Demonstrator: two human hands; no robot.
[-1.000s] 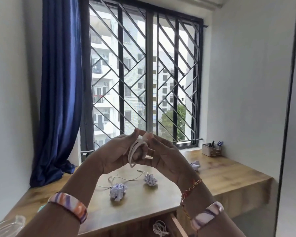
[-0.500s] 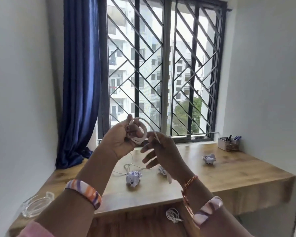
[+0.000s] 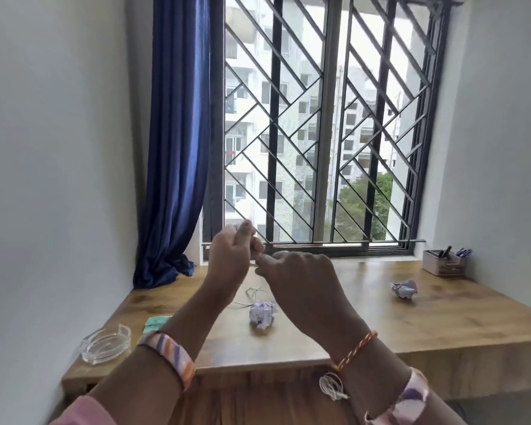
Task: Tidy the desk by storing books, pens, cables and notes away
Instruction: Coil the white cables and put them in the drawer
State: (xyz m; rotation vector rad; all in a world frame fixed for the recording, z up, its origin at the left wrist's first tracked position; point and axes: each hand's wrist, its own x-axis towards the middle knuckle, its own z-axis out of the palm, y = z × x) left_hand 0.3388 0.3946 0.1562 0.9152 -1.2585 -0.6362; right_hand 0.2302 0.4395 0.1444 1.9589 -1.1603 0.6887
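Note:
Above the wooden desk (image 3: 380,326), my left hand (image 3: 232,259) is curled into a fist around a thin white cable, and the wound part is hidden inside the fist. My right hand (image 3: 301,280) pinches the same cable just right of the left hand. The cable's loose end (image 3: 252,292) trails on the desk below my hands. Two crumpled paper balls lie on the desk, one (image 3: 261,314) near the cable end and one (image 3: 405,289) at the right. A pen holder (image 3: 444,262) with pens stands at the back right.
A second coiled white cable (image 3: 331,386) lies in the open drawer under the desk's front edge. A glass dish (image 3: 105,345) and a green pad (image 3: 157,322) sit at the left. A blue curtain (image 3: 178,148) hangs at the back left beside the barred window.
My hands have dropped lower and the coil has vanished into my left fist. My right hand has closed in and turned its back to the camera. The view has shifted left.

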